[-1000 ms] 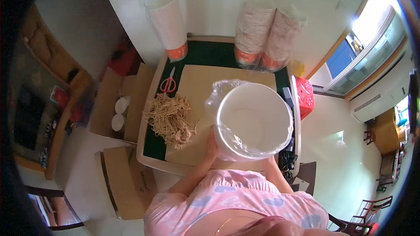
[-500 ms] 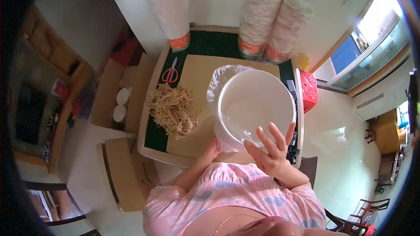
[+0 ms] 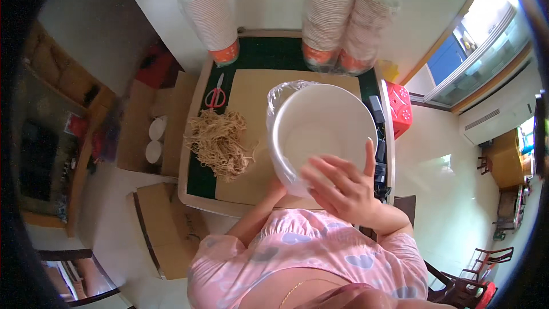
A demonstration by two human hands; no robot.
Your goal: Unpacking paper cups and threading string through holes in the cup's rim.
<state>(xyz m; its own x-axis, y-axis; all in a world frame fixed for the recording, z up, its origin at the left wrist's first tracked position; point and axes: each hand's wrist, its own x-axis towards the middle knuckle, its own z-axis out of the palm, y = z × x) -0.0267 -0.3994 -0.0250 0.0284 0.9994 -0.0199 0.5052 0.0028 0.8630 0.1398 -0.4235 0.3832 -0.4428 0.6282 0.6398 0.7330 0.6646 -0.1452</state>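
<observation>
A large white bucket [image 3: 320, 117] with a round open mouth tilts toward me over the table. Crumpled clear plastic film [image 3: 278, 100] bulges along its left side. My left hand [image 3: 278, 186] is against the bucket's lower left wall, seemingly gripping it, with most of its fingers hidden. Over the near right rim is my right hand [image 3: 346, 194], fingers spread and partly smeared by motion, holding nothing visible. To the left of the bucket lies a loose heap of tan string [image 3: 220, 143], with red-handled scissors [image 3: 216, 92] just beyond it.
Plastic-wrapped stacks of white paper buckets [image 3: 206, 14] [image 3: 329, 11] stand along the back edge. Cardboard [image 3: 251, 88] covers the green tabletop. Small dark objects [image 3: 380, 149] line the right edge, beside a red stool [image 3: 398, 109]. An open carton [image 3: 134, 137] sits left of the table.
My right hand has swept leftward across the near rim, its fingers now blurred. Film seen inside the near rim before no longer shows there. The whole view has shifted slightly.
</observation>
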